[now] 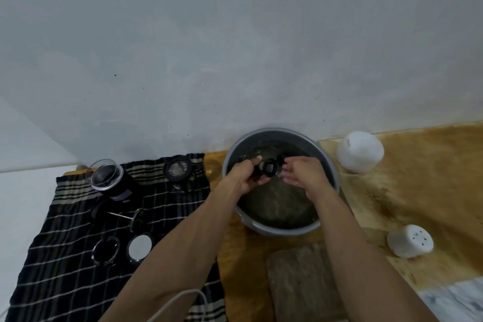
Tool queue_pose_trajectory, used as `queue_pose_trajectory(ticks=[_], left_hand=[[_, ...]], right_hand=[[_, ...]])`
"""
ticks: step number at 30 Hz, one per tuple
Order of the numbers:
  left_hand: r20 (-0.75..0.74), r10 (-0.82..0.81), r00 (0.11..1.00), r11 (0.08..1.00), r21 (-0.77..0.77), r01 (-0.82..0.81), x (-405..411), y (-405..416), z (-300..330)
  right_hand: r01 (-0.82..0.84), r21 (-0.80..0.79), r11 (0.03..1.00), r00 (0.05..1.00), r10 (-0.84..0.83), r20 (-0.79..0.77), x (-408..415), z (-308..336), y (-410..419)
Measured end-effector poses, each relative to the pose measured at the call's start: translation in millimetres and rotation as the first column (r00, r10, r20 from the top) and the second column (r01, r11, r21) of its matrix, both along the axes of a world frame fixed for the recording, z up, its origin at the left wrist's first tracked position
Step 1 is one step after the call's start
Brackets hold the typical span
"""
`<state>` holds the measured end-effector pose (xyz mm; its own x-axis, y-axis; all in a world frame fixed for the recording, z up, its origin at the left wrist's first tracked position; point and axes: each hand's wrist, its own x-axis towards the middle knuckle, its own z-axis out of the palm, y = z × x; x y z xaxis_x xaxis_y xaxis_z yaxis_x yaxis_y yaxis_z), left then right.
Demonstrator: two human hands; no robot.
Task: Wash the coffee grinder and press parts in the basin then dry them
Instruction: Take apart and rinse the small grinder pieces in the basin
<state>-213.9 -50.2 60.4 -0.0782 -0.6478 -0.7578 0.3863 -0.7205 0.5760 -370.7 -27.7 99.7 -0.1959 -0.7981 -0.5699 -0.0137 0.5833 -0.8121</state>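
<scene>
1. A black ring part [268,168] is over the water in the grey basin [329,162].
2. The left hand [243,175] grips it with curled fingers.
3. The right hand [304,174] is just beside it, fingers loose, holding nothing.
4. On the left, a striped cloth [65,251] holds the black grinder [115,180] and other parts.

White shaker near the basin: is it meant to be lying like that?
Probably not. The white shaker lies tipped on its side on the wooden counter, holes facing sideways, right of the grey basin. No spill shows.
</scene>
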Motion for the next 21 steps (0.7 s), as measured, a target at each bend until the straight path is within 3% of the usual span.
queue_pose_trajectory(ticks=[4, 11, 21], left_hand=[[0.159, -0.083, 0.984, 0.977, -0.18, 0.112, 5, -3, 3], [0.425, -0.125, 0.896, 0.884, -0.362, 0.295, 15, -12, 9], [0.404, -0.064, 0.912, 0.85, -0.457, 0.262, 16, -15, 31]], right_hand=[[0.148, 0.058, 0.987, 0.986, -0.151, 0.064, -2, -10, 1], [-0.115, 0.048, 0.992, 0.987, 0.12, -0.108, 2, -13, 10], [-0.21, -0.063, 0.976, 0.978, 0.21, -0.01, 11, -2, 6]])
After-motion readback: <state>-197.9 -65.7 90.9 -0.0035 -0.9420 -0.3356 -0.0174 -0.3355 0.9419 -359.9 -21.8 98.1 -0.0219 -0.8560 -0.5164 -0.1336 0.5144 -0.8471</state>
